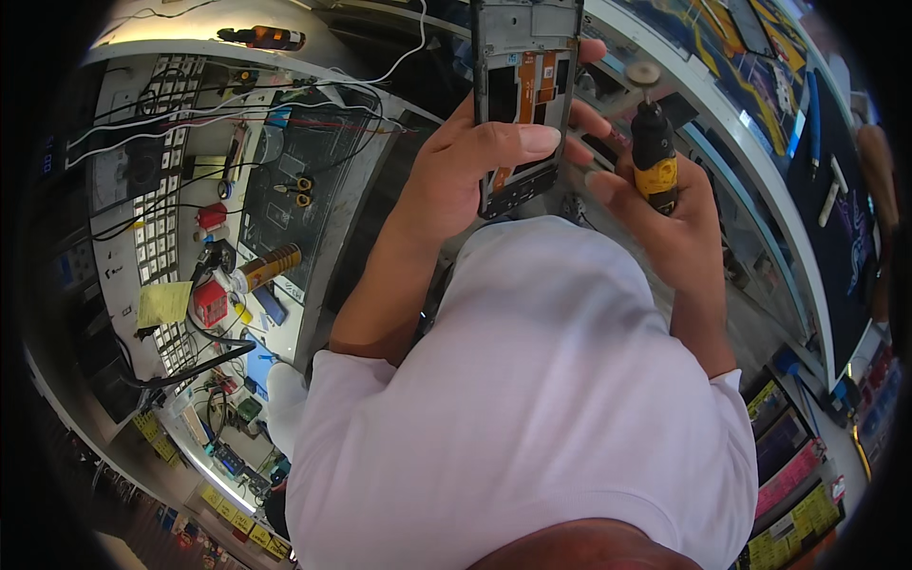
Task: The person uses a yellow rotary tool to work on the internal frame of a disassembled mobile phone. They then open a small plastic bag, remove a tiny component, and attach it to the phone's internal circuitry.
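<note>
My left hand [442, 180] grips an opened phone body [527, 43] upright, its thumb pressed across the lower part. Orange flex cables, dark recesses and a metal plate show inside the phone. Close by on the right, my right hand [689, 214] is closed around a small yellow-and-black rotary tool [655, 161]. A round, pale disc [643, 74] sits on the tool's tip, pointing away from me. Between disc and phone there is a visible gap. Some right-hand fingers reach toward the phone's right edge; whether they touch it I cannot tell.
At left, a workbench carries a dark mat [328, 161], yellow-handled cutters [303, 193], a spray can [269, 268], a red box [210, 303] and tangled cables. An orange-and-black bottle [266, 38] lies at the far left. A glass-topped counter [750, 142] curves along the right.
</note>
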Tool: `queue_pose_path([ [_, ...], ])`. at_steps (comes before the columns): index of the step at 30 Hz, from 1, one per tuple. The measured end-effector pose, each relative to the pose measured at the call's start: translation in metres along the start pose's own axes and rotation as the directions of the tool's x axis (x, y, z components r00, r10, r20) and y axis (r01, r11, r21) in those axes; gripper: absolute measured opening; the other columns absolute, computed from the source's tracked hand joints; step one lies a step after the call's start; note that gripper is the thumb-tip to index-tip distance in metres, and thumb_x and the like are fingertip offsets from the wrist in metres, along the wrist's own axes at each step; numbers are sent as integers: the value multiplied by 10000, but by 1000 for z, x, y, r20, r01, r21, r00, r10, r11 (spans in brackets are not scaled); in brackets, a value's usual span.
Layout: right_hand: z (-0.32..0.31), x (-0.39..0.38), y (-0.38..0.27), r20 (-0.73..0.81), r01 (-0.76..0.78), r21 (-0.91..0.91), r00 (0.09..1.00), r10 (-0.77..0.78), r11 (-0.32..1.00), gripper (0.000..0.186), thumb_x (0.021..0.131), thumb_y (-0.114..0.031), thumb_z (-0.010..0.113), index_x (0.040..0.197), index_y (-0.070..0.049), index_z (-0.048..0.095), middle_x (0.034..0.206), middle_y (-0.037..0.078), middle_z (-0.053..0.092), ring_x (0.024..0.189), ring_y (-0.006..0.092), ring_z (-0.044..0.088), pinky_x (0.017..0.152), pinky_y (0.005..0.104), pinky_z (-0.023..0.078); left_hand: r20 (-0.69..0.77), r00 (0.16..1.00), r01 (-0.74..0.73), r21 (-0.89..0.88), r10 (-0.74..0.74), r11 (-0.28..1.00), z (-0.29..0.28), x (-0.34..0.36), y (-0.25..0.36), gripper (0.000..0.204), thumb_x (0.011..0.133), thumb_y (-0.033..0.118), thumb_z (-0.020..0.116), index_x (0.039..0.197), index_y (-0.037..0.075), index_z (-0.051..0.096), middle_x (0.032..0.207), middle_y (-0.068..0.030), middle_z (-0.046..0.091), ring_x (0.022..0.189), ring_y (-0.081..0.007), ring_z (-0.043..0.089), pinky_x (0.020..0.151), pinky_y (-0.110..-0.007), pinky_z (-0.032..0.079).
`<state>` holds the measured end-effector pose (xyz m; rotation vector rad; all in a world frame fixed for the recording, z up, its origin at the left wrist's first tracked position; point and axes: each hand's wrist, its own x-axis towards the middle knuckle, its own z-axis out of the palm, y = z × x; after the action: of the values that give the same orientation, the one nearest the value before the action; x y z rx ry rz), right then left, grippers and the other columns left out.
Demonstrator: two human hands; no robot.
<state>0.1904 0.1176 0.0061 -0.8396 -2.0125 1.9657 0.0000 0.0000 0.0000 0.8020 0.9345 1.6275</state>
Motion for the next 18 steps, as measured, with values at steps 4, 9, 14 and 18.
queue_pose_path([
  [4,5,-2,-16,205,-94,153,977,61,984,218,932,-218,776,927,-50,637,746,-57,541,679,38,473,605,240,373,-105,972,-190,173,210,967,-6,1,-16,590,937,135,542,1488,-44,430,1519,-271,483,1219,-271,639,1051,-389,537],
  [9,23,2,-27,307,-191,160,942,135,968,235,945,-237,760,1004,-36,654,742,-55,531,669,44,471,603,243,376,-46,900,-406,269,433,873,-13,11,-33,575,1004,122,524,1535,-12,349,1459,-276,541,1280,-266,602,1084,-383,510],
  [14,31,9,-30,365,-108,100,929,64,989,206,939,-206,712,1013,-18,676,723,-19,580,668,53,500,598,264,411,-116,889,-409,230,443,883,-8,7,-38,434,1017,7,481,1450,23,463,1442,-186,554,1305,-210,537,1122,-363,425],
  [18,37,12,-29,364,-90,94,930,50,991,202,928,-193,710,985,-3,671,730,1,607,662,75,515,605,280,432,-24,817,-535,342,576,773,-11,18,-37,446,1008,-21,468,1451,27,457,1447,-187,543,1302,-195,529,1114,-351,422],
])
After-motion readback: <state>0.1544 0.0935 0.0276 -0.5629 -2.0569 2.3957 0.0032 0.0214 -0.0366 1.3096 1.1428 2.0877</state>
